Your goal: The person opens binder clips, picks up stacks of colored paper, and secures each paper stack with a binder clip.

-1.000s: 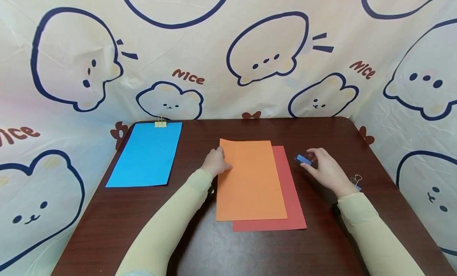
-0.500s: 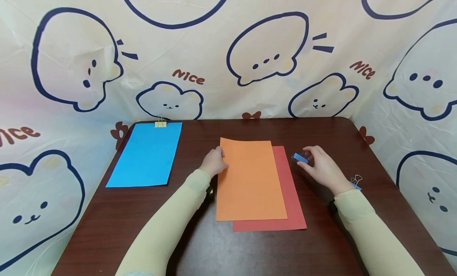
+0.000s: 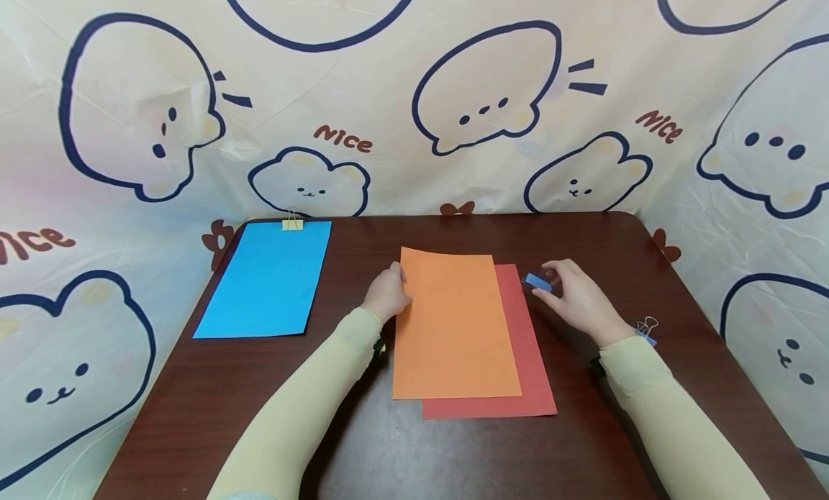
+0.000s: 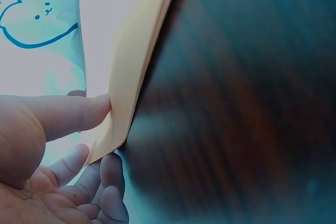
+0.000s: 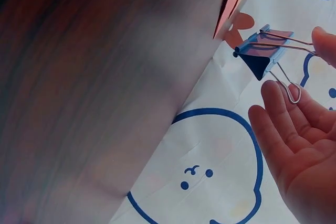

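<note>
In the head view an orange sheet of paper [image 3: 456, 327] lies over a red sheet [image 3: 534, 385], which sticks out at the right and bottom. My left hand [image 3: 386, 293] pinches the orange sheet's far left corner, thumb on top and fingers beneath; that corner is bent up in the left wrist view. Just right of the sheets, my right hand [image 3: 586, 298] holds a blue binder clip [image 3: 538, 282] between thumb and fingers by its wire handles. The right wrist view shows the clip [image 5: 265, 51] with its mouth side facing the papers.
A blue sheet [image 3: 265, 280] with a pale yellow binder clip [image 3: 293, 225] at its top lies at the table's far left. Another blue binder clip [image 3: 646, 330] sits behind my right wrist. The brown table [image 3: 479, 464] meets a patterned cloth [image 3: 453, 176] at the back.
My right hand has moved left with the blue binder clip, closer to the sheets. The left hand has shifted slightly left, and the orange corner has risen a little.
</note>
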Demonstrator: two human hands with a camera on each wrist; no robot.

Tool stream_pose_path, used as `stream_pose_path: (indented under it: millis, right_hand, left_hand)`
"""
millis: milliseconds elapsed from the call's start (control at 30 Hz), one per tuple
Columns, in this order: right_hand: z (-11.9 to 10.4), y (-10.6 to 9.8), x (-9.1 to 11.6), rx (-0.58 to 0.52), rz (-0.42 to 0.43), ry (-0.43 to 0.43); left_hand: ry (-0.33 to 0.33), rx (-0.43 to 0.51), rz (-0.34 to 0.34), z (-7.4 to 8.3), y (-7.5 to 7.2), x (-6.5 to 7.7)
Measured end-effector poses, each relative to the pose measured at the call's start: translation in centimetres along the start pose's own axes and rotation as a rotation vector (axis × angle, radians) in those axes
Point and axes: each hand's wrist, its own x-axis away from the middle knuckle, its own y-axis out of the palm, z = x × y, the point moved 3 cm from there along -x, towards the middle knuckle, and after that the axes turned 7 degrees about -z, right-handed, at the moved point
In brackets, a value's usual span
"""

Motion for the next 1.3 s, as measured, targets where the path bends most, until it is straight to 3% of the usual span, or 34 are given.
stream_pose_path:
  millis: [533, 1300]
  right_hand:
    - [-0.6, 0.4, -0.8, -0.002, -0.028, 0.021]
    - [-1.2, 0.6, -1.3, -0.005, -0.04, -0.002]
  left_hand:
    - [-0.08, 0.164, -0.006, -0.4, 0.1, -0.1]
    - [-0.074, 0.203, -0.045, -1.2, 0.0, -0.7]
